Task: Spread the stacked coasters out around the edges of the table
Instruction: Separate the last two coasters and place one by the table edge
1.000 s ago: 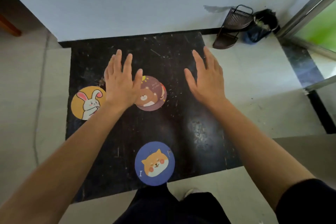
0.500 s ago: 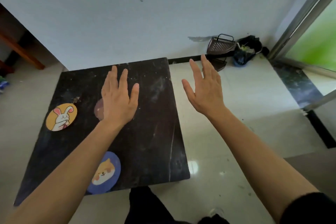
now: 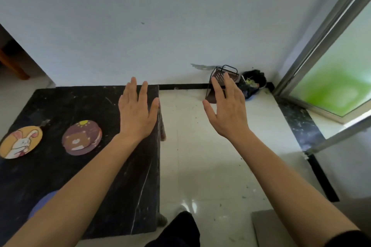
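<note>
A small stack of round coasters [image 3: 81, 137], its top one purple with a bear, lies on the black table [image 3: 84, 168]. A yellow rabbit coaster [image 3: 20, 142] sits at the table's left edge. A blue coaster [image 3: 41, 202] near the front edge is mostly hidden under my left forearm. My left hand [image 3: 137, 113] hovers flat and empty over the table's right edge, to the right of the stack. My right hand [image 3: 227, 109] is held open over the floor, beyond the table, holding nothing.
The table stands against a white wall. White tiled floor [image 3: 200, 156] lies to its right. A dark dustpan [image 3: 219, 83] and a black bag of rubbish [image 3: 254, 84] sit in the far corner. A sliding glass door [image 3: 331, 78] is on the right.
The view has swung to the right, so the table now lies at the left. The coaster stack, covered by my left hand before, is now uncovered. Both hands stay open and empty.
</note>
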Motion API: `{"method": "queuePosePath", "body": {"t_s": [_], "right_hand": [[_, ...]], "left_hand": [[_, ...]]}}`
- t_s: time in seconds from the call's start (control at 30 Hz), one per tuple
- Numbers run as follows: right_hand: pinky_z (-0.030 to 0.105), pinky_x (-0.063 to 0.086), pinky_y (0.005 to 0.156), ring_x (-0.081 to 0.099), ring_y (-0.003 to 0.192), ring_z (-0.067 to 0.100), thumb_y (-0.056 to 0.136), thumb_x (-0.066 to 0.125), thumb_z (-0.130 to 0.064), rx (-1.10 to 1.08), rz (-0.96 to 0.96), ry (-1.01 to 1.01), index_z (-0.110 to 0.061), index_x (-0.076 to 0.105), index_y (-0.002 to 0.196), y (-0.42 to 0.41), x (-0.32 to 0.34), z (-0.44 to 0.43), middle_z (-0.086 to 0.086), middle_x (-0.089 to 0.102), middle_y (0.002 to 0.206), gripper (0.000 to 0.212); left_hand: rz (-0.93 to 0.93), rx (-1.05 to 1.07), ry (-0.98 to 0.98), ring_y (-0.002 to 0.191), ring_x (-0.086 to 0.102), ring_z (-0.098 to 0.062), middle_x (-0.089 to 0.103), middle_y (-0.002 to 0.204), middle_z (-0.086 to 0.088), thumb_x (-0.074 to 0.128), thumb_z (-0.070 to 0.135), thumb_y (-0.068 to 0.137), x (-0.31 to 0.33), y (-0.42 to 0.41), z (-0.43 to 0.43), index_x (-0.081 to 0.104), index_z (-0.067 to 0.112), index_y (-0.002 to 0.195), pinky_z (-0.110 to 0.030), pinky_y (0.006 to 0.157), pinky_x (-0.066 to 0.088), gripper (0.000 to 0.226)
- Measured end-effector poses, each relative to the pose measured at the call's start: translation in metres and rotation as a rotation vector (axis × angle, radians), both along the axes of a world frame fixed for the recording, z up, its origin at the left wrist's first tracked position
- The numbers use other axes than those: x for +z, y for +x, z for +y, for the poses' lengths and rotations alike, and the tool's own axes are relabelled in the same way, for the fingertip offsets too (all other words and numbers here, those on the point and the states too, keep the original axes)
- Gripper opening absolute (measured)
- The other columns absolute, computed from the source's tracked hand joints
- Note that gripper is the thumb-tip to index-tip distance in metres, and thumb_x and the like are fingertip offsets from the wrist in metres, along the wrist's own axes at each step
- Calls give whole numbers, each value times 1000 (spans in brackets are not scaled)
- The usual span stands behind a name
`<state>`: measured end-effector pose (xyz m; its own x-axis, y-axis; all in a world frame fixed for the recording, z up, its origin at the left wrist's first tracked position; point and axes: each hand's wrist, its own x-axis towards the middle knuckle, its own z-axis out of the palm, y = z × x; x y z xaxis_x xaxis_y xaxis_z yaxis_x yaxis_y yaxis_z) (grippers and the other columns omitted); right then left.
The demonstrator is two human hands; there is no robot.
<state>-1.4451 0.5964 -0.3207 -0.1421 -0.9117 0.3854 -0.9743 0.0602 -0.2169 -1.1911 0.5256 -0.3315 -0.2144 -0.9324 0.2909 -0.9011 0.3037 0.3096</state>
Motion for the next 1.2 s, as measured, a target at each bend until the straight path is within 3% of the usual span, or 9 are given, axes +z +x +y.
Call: {"method": "queuePosePath", "body": {"t_s": [0.23, 0.43, 0.7, 0.83, 1.0, 1.2], "right_hand": [[49, 20, 119, 18, 148, 35, 99, 39, -51, 93, 116, 212, -20, 21, 155, -29, -36, -107, 16, 12, 164, 66], [51, 23, 119, 19, 149, 35, 99, 37, -50, 241, 148, 326, -19, 17, 155, 2, -34, -223, 16, 14, 163, 67], [49, 29, 115, 27, 146, 31, 99, 41, -48, 506, 24, 512, -19, 24, 151, 132, -64, -323, 10, 26, 160, 61], [48, 41, 107, 39, 138, 29, 98, 42, -49, 656, -17, 638, -20, 27, 151, 212, -104, -356, 8, 36, 154, 62], [45, 43, 98, 50, 128, 30, 96, 45, -47, 804, -137, 892, -20, 30, 149, 303, -169, -379, 9, 48, 143, 61], [36, 43, 73, 64, 103, 31, 95, 41, -54, 936, 6, 1157, -19, 63, 120, 372, -220, -396, 7, 69, 112, 48]], "left_hand": [[56, 112, 151, 151, 6, -33, 5, 165, -17, 17, 56, 99, -54, -24, -80, 19, 14, 154, -51, 121, 12, 70], [70, 278, 257, 151, 6, -33, 6, 165, -16, 20, 56, 99, -68, 17, -131, 16, 17, 155, -53, 120, 13, 68], [184, 629, 441, 150, 9, -32, 9, 165, -10, 30, 56, 98, -100, 105, -123, 18, 21, 154, -53, 118, 17, 67], [314, 854, 530, 149, 10, -36, 13, 164, -10, 33, 54, 98, -130, 148, -113, 23, 24, 152, -57, 115, 22, 63], [451, 1157, 597, 149, 11, -33, 15, 163, -13, 39, 52, 98, -169, 191, -123, 25, 22, 152, -56, 113, 25, 63], [633, 1477, 618, 148, 18, -34, 23, 160, -18, 44, 42, 98, -204, 233, -155, 27, 10, 152, -52, 118, 21, 64]]}}
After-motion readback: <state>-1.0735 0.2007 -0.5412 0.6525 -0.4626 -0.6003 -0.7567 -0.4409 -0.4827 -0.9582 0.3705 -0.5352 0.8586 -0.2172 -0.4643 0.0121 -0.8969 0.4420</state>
